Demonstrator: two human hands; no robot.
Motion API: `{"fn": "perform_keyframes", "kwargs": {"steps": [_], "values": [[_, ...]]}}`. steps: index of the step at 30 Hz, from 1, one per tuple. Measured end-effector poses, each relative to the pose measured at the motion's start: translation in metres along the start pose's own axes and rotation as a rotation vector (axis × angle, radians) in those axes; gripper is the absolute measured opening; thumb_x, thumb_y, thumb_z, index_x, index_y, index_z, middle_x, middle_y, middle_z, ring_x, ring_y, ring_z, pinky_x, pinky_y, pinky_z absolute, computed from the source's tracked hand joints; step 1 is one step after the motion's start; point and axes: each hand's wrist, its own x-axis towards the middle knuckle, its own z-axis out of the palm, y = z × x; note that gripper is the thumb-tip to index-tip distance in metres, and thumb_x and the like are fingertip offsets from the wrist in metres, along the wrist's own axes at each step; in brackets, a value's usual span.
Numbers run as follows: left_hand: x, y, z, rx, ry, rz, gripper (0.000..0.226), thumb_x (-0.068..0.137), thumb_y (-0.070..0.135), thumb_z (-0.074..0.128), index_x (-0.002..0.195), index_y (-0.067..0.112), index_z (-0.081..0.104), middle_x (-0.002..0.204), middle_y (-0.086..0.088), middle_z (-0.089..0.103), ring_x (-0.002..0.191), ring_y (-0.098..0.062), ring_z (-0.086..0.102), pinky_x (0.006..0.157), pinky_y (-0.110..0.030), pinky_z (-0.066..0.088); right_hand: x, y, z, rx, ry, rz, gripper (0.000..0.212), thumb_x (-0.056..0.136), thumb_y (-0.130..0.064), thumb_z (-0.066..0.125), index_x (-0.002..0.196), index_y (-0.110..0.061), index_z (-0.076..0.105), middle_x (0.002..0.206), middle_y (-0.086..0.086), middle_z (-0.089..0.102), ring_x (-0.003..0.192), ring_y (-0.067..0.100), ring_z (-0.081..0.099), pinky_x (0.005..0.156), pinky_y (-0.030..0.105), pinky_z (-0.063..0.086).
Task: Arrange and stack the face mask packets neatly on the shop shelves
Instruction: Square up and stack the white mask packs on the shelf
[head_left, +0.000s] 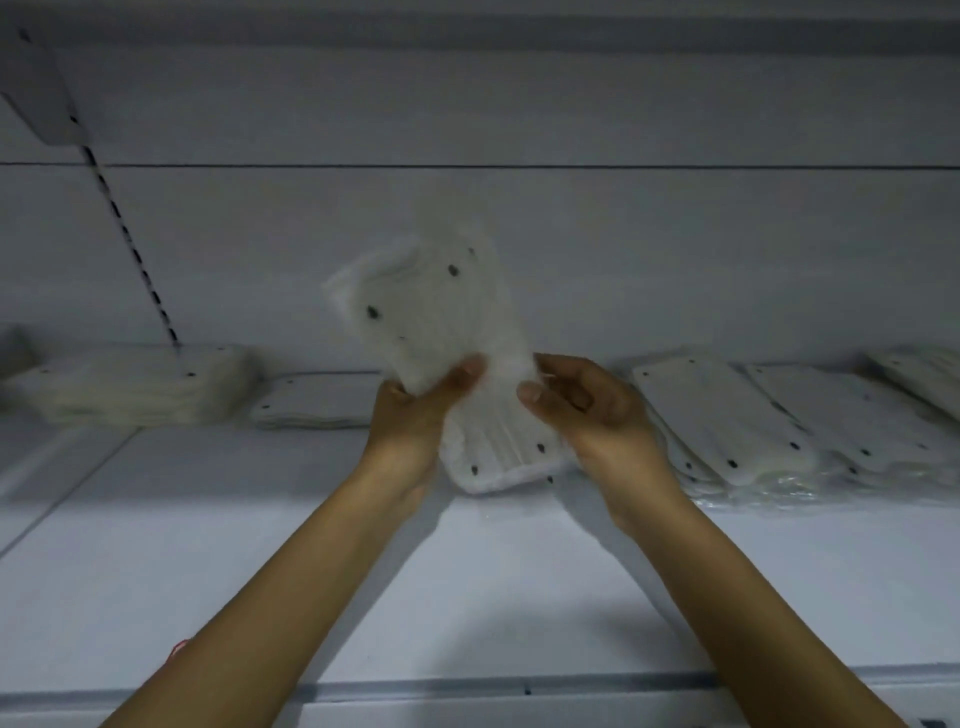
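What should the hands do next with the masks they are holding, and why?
Probably lay the held packet flat on the short stack to its left. Both the left hand and right hand grip it, tilted above the shelf, and that stack looks lowest.

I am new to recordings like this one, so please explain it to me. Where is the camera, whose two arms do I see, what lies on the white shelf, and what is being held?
There is no machine here. A person wears one wide-angle camera on the head, looking forward and down, so the two bare arms coming from the bottom edge are that person's own.

Both hands hold a bundle of white face mask packets in clear plastic with small dark dots, lifted and tilted above the white shop shelf. The left hand grips its left side, thumb on the front. The right hand holds the right edge with curled fingers.

On the shelf lie more such packets: a thick stack at the far left, a low flat stack beside it, and a looser, overlapping spread on the right. The picture is dim and somewhat blurred.
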Motion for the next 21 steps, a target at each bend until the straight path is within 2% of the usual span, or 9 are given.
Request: {"fn": "perform_keyframes", "kwargs": {"steps": [3, 7, 9, 11, 13, 16, 18, 19, 21], "values": [[-0.004, -0.008, -0.014, -0.257, -0.082, -0.076, 0.038, 0.072, 0.011, 0.079, 0.107, 0.006, 0.064, 0.103, -0.008, 0.072, 0.097, -0.022, 0.069, 0.076, -0.031, 0.057, -0.005, 0.007, -0.007, -0.018, -0.022, 0.04, 0.017, 0.075, -0.002, 0.077, 0.071, -0.015, 0.065, 0.056, -0.014, 0.062, 0.053, -0.002, 0.057, 0.054, 0.009, 0.042], [-0.002, -0.003, -0.042, -0.269, -0.075, 0.02, 0.075, 0.042, 0.032, 0.096, 0.108, 0.015, 0.066, 0.109, -0.003, 0.071, 0.103, -0.018, 0.068, 0.078, -0.028, 0.056, -0.005, 0.006, -0.011, -0.049, -0.002, -0.006, 0.023, 0.076, 0.001, 0.076, 0.066, -0.016, 0.063, 0.053, -0.014, 0.06, 0.051, -0.002, 0.055, 0.054, 0.01, 0.043], [0.005, 0.009, -0.067, -0.073, 0.065, 0.169, 0.069, 0.036, 0.039, 0.096, 0.097, 0.022, 0.07, 0.1, 0.003, 0.073, 0.093, -0.012, 0.069, 0.074, -0.025, 0.057, -0.003, 0.001, -0.017, -0.157, -0.023, -0.098, 0.026, 0.076, 0.001, 0.076, 0.068, -0.022, 0.066, 0.059, -0.016, 0.066, 0.058, -0.004, 0.06, 0.059, 0.011, 0.047], [0.005, 0.02, -0.086, 0.263, 0.13, 0.244, 0.052, 0.05, 0.027, 0.093, 0.094, 0.025, 0.066, 0.094, 0.007, 0.068, 0.081, 0.003, 0.065, 0.069, -0.012, 0.052, -0.003, -0.001, -0.022, -0.293, -0.088, -0.171, 0.025, 0.077, -0.002, 0.076, 0.07, -0.025, 0.068, 0.066, -0.021, 0.067, 0.063, -0.005, 0.061, 0.061, 0.01, 0.046], [0.0, 0.019, -0.103, 0.564, 0.155, 0.273, 0.035, 0.07, 0.009, 0.083, 0.088, 0.025, 0.057, 0.087, 0.011, 0.059, 0.069, 0.016, 0.058, 0.064, -0.002, 0.043, -0.003, 0.0, -0.023, -0.419, -0.114, -0.206, 0.021, 0.077, -0.009, 0.077, 0.076, -0.028, 0.069, 0.072, -0.026, 0.067, 0.07, -0.006, 0.062, 0.064, 0.007, 0.043], [-0.011, 0.006, -0.131, 0.73, -0.01, 0.141, 0.024, 0.073, 0.031, 0.084, 0.084, 0.025, 0.063, 0.082, 0.003, 0.065, 0.075, 0.003, 0.062, 0.078, -0.016, 0.049, -0.007, 0.011, -0.02, -0.52, -0.142, -0.188, 0.026, 0.077, -0.019, 0.079, 0.094, -0.034, 0.066, 0.088, -0.031, 0.065, 0.086, -0.016, 0.057, 0.07, 0.001, 0.039], [-0.019, -0.002, -0.142, 0.606, -0.103, -0.011, 0.042, 0.07, 0.041, 0.084, 0.105, 0.025, 0.066, 0.101, -0.002, 0.071, 0.098, -0.017, 0.068, 0.093, -0.044, 0.052, -0.011, 0.022, -0.019, -0.58, -0.169, -0.099, 0.05, 0.074, -0.026, 0.081, 0.116, -0.038, 0.056, 0.103, -0.03, 0.057, 0.092, -0.023, 0.05, 0.071, -0.001, 0.039], [-0.02, -0.005, -0.143, 0.587, -0.103, -0.03, 0.052, 0.07, 0.046, 0.082, 0.114, 0.027, 0.063, 0.105, -0.004, 0.07, 0.101, -0.02, 0.068, 0.093, -0.048, 0.051, -0.013, 0.026, -0.017, -0.567, -0.143, -0.053, 0.065, 0.072, -0.026, 0.082, 0.125, -0.039, 0.048, 0.106, -0.029, 0.053, 0.092, -0.025, 0.049, 0.072, -0.001, 0.04], [-0.018, -0.007, -0.138, 0.677, -0.079, 0.023, 0.059, 0.072, 0.054, 0.078, 0.12, 0.026, 0.058, 0.101, -0.009, 0.068, 0.095, -0.014, 0.067, 0.089, -0.034, 0.054, -0.011, 0.03, -0.012, -0.449, -0.057, 0.009, 0.086, 0.07, -0.019, 0.084, 0.138, -0.037, 0.034, 0.104, -0.024, 0.053, 0.089, -0.025, 0.05, 0.075, 0.001, 0.043]]}}
